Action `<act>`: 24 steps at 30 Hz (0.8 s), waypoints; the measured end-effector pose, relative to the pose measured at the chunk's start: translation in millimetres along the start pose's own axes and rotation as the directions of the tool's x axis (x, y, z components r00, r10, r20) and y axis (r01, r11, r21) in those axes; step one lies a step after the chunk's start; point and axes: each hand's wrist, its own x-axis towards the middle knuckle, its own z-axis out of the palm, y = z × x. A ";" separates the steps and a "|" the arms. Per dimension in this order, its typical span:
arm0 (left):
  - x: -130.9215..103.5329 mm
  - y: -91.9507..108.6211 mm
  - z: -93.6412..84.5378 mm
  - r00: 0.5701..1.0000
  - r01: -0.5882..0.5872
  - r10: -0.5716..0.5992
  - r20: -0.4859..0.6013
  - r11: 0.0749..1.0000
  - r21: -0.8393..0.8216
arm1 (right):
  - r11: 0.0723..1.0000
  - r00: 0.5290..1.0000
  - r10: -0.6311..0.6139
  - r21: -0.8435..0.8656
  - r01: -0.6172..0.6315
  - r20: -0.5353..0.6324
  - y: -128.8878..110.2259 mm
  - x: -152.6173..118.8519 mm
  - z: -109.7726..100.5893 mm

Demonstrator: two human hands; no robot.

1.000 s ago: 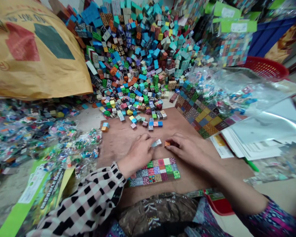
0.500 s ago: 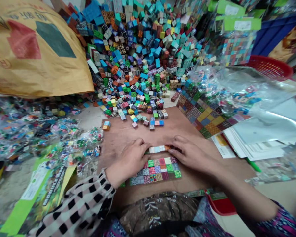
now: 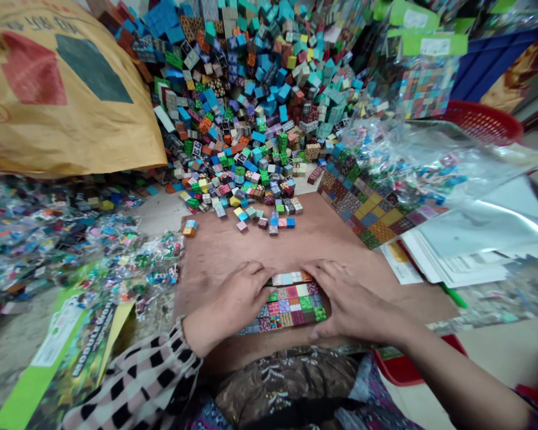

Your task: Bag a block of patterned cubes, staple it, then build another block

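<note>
On the brown board (image 3: 323, 230), a row of small patterned toy cubes (image 3: 291, 278) lies along the far side of a flat block of similar cubes (image 3: 296, 307). My left hand (image 3: 231, 301) has its fingers closed at the row's left end and covers the block's left part. At the right end, the fingers of my right hand (image 3: 354, 298) press on an orange cube. Its thumb reaches down beside the block's near right corner. Only a thin gap shows between row and block.
Loose cubes (image 3: 246, 143) are heaped beyond the board, some spilling onto its far edge. A yellow sack (image 3: 76, 137) stands far left, above bagged small figures (image 3: 138, 251). Rightward are a larger cube panel (image 3: 367, 209), white sheets (image 3: 452, 263) and a red basket (image 3: 479, 122).
The row has come nearer to me, from a wide gap to almost against the block. My right thumb has moved from the row down to the block's near right corner.
</note>
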 end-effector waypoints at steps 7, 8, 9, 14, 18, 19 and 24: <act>-12.0 7.8 0.8 0.998 -0.020 0.020 0.062 1.000 0.006 | 0.998 0.999 -0.014 -0.055 0.013 -0.028 -0.9 -0.7 7.8; -13.5 8.9 0.7 0.997 -0.020 0.019 0.069 1.000 0.013 | 0.998 0.999 -0.022 -0.061 0.020 -0.037 -0.7 -0.4 8.2; -14.7 10.0 0.6 0.997 -0.019 0.018 0.071 1.000 0.021 | 0.997 0.998 -0.029 -0.067 0.026 -0.046 -0.5 -0.2 8.7; -17.7 14.3 2.7 0.994 -0.015 0.008 0.110 0.998 0.057 | 0.995 0.994 -0.056 -0.089 0.048 -0.090 -0.2 -0.1 11.8; -18.8 14.3 10.2 0.994 -0.022 0.013 0.111 0.997 0.080 | 0.994 0.992 -0.071 -0.092 0.061 -0.105 -0.8 2.0 13.5; -19.2 13.9 12.3 0.995 -0.029 0.020 0.102 0.996 0.082 | 0.994 0.992 -0.077 -0.089 0.068 -0.105 -0.5 2.8 13.9; -20.8 13.2 16.7 0.996 -0.037 0.030 0.083 0.995 0.092 | 0.995 0.993 -0.074 -0.077 0.067 -0.096 -0.1 3.5 14.4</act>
